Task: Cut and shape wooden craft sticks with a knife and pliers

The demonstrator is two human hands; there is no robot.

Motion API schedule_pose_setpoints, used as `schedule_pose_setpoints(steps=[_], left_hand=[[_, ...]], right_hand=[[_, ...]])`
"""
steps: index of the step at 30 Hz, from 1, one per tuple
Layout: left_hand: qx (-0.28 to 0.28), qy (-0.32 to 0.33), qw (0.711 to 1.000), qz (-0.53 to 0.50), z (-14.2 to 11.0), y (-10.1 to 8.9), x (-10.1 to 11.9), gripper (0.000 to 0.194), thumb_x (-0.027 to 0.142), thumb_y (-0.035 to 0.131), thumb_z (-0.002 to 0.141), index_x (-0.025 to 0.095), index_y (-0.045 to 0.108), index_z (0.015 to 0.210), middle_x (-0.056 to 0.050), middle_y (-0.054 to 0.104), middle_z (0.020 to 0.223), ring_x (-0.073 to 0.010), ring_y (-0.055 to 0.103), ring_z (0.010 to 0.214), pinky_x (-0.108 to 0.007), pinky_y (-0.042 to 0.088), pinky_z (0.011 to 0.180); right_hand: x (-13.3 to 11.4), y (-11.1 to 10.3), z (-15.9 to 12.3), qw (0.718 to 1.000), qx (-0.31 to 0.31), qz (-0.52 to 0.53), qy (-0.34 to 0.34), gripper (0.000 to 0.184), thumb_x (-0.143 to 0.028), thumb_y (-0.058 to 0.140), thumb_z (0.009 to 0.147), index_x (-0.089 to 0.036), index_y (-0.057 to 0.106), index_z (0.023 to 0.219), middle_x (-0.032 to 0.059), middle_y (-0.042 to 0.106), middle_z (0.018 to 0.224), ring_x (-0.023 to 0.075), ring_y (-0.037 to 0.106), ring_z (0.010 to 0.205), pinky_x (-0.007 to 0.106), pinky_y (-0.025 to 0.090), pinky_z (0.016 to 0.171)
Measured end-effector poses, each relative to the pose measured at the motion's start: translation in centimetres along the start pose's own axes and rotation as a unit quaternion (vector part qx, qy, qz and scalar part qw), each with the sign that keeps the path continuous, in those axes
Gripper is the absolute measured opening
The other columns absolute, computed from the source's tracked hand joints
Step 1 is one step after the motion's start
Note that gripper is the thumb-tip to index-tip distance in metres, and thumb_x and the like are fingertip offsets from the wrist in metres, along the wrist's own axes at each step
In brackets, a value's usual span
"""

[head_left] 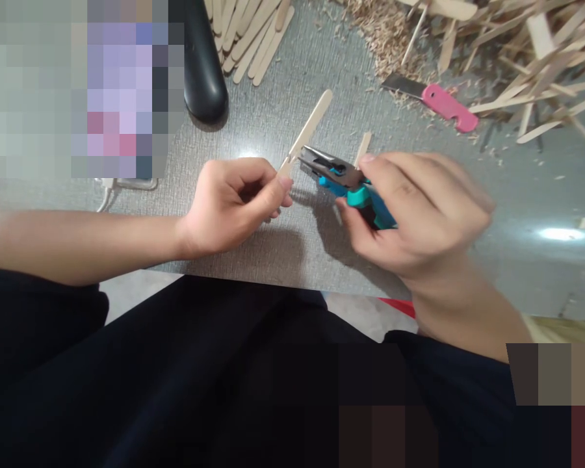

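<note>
My left hand (244, 201) pinches the lower end of a wooden craft stick (314, 120) between thumb and fingers. The stick slants up to the right, and a notch or split shows in it just above my thumb. My right hand (414, 208) is closed around a pair of pliers (338, 170) with blue and teal handles. The jaws point left and lie beside the notched part of the stick; whether they touch it I cannot tell. A short piece of stick (363, 146) shows just behind the right fingers.
Whole craft sticks (258, 39) lie in a pile at the back, beside a black rounded object (205, 71). A pink-handled folding knife (448, 107) lies open near wood shavings (385, 36). Broken sticks (526, 71) are heaped at the back right. A white cable (106, 195) lies at left.
</note>
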State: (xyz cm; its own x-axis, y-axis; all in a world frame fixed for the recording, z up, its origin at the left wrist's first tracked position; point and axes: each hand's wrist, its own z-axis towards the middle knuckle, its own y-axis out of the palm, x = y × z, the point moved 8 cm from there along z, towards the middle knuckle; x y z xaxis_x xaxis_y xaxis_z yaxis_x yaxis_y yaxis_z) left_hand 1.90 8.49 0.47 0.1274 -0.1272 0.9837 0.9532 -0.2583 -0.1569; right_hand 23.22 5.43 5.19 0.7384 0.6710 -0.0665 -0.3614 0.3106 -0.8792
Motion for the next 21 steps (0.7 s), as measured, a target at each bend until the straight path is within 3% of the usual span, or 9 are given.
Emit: schedule_pose_setpoints(steps=[2,5,12,16,21], left_hand=[[0.009,0.037,0.997,0.060,-0.1,-0.2,0.6,0.043,0.039,0.073,0.114,0.020,0.077,0.076,-0.003,0.077,0.068,-0.0100,0.060,0.055,-0.030,0.042,0.052],[0.011,0.054,0.992,0.110,0.0,-0.2,1.0,0.038,0.026,0.071,0.107,0.021,0.070,0.069,0.000,0.072,0.063,-0.0087,0.052,0.053,-0.033,0.036,0.053],[0.002,0.063,0.989,0.132,0.3,0.1,1.0,0.038,0.029,0.070,0.105,0.023,0.068,0.067,0.000,0.070,0.061,-0.0097,0.050,0.051,-0.035,0.035,0.054],[0.006,0.080,0.987,0.139,0.4,0.0,0.9,0.036,0.025,0.069,0.102,0.022,0.068,0.066,0.001,0.065,0.057,-0.0096,0.046,0.050,-0.036,0.033,0.054],[0.006,0.079,0.985,0.153,0.3,0.1,0.7,0.036,0.024,0.067,0.099,0.023,0.063,0.063,0.004,0.058,0.054,-0.0087,0.040,0.050,-0.035,0.031,0.056]], right_hand=[[-0.6,-0.5,0.2,0.999,0.032,-0.008,-0.027,0.058,-0.026,0.078,0.103,-0.025,0.066,0.159,0.0117,0.089,0.119,0.0318,0.086,0.100,0.045,0.070,0.086],[-0.7,-0.3,0.4,1.000,0.013,-0.014,-0.017,0.060,-0.025,0.074,0.106,-0.027,0.062,0.164,0.0105,0.088,0.121,0.0325,0.086,0.101,0.046,0.068,0.086],[-1.5,-0.6,0.1,0.997,0.029,-0.049,-0.055,0.057,-0.032,0.078,0.107,-0.017,0.067,0.161,0.0155,0.088,0.114,0.0326,0.084,0.095,0.045,0.057,0.074],[-1.1,-0.2,-0.5,0.995,-0.012,-0.088,-0.034,0.055,-0.035,0.076,0.112,-0.024,0.064,0.164,0.0147,0.089,0.121,0.0319,0.082,0.096,0.045,0.054,0.075],[0.1,1.2,-1.9,0.995,-0.072,-0.056,0.039,0.049,-0.038,0.070,0.115,-0.031,0.068,0.163,0.0140,0.087,0.133,0.0334,0.080,0.103,0.049,0.057,0.085]])
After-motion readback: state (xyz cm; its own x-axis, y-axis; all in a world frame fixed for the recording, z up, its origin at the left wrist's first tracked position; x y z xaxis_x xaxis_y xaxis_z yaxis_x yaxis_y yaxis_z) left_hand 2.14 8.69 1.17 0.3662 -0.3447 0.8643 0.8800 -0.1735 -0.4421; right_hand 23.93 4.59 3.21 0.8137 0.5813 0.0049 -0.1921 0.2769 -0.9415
